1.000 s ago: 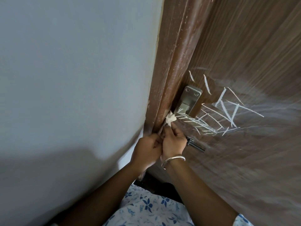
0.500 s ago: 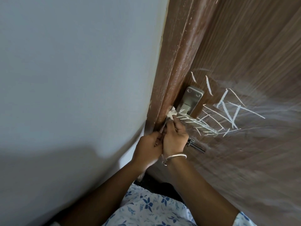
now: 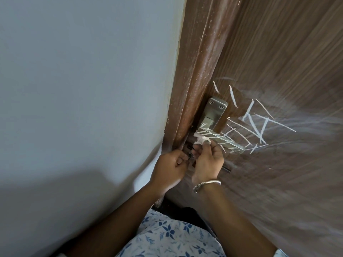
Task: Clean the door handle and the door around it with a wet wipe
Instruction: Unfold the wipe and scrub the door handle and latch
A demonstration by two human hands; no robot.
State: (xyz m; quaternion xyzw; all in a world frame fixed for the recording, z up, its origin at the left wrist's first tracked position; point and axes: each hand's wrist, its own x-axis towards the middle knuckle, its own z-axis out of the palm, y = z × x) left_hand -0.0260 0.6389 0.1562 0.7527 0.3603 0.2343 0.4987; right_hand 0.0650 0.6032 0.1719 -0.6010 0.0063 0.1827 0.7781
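Observation:
A silver lever door handle [image 3: 222,140] on a metal plate [image 3: 215,112] is mounted on a brown wooden door [image 3: 278,62]. White chalk strokes [image 3: 259,125] cross the lever and the wood to its right. My right hand [image 3: 207,160] pinches a small crumpled white wet wipe [image 3: 201,139] against the lever's inner end. My left hand [image 3: 168,167] is curled at the door's edge just below the handle; whatever its fingers hold is small, dark and unclear.
A pale blue-grey wall [image 3: 83,89] fills the left. The brown door frame [image 3: 200,62] runs up between wall and door. A dark key or latch pin [image 3: 227,169] sticks out below the handle behind my right wrist.
My right hand has carried the wipe up and rightward from the door's edge onto the lever's inner end. My left hand has stayed put by the door edge.

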